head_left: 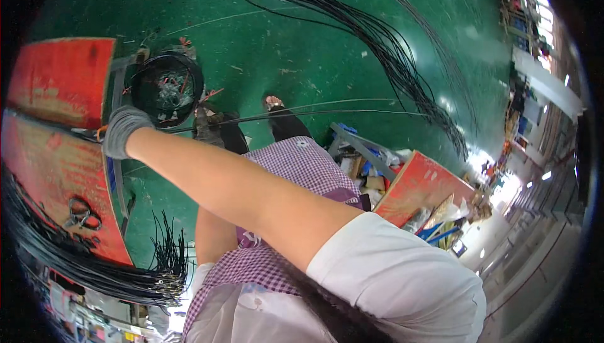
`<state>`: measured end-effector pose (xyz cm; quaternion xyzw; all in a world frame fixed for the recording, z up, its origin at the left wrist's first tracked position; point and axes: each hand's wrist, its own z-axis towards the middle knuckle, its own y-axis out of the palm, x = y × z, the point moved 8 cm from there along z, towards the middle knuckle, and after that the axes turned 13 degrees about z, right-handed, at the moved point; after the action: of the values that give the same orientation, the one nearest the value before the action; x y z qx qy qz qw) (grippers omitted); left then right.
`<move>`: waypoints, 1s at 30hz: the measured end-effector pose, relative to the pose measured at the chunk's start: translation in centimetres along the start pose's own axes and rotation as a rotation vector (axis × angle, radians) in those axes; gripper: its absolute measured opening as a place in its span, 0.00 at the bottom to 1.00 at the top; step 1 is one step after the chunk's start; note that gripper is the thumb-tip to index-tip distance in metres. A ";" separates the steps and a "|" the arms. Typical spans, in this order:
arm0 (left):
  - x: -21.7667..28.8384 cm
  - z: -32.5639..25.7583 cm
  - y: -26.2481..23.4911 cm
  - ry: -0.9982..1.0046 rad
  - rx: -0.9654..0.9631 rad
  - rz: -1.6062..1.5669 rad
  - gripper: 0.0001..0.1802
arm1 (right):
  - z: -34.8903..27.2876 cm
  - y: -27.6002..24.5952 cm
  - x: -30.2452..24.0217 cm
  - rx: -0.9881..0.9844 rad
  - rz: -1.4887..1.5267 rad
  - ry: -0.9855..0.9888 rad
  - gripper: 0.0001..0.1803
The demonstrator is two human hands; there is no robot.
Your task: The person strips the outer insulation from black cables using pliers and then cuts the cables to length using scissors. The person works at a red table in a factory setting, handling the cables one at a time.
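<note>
My right hand (124, 132), in a grey knit glove, reaches across my body to the inner edge of the red worn tabletop (60, 173) at the left. It is closed around thin black cables (302, 115), which run from the floor bundle, past my legs, to the hand. A dark strand continues beyond it along the gap between the red boards. A small orange bit (101, 133) shows at the fingers; the fingertips are hidden. Of my left arm (216, 233) only a part shows; it passes beneath the right forearm, and the left hand is hidden.
A black round tub (200, 85) with clear and red scraps stands by my feet. A long black cable bundle (371, 25) lies on the green floor. Another thick bundle (82, 274) hangs over the table's near side. A cluttered red board (425, 186) stands at the right.
</note>
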<state>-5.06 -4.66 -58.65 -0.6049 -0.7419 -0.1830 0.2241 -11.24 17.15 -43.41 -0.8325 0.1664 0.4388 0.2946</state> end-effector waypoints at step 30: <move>1.3 -6.4 -11.2 -0.059 0.141 0.196 0.11 | 2.0 3.5 -0.6 -0.072 0.041 0.022 0.14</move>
<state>-15.54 -9.35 -52.56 -0.6623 -0.6966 -0.0897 0.2608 -14.73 15.70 -45.00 -0.8437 0.1709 0.4414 0.2534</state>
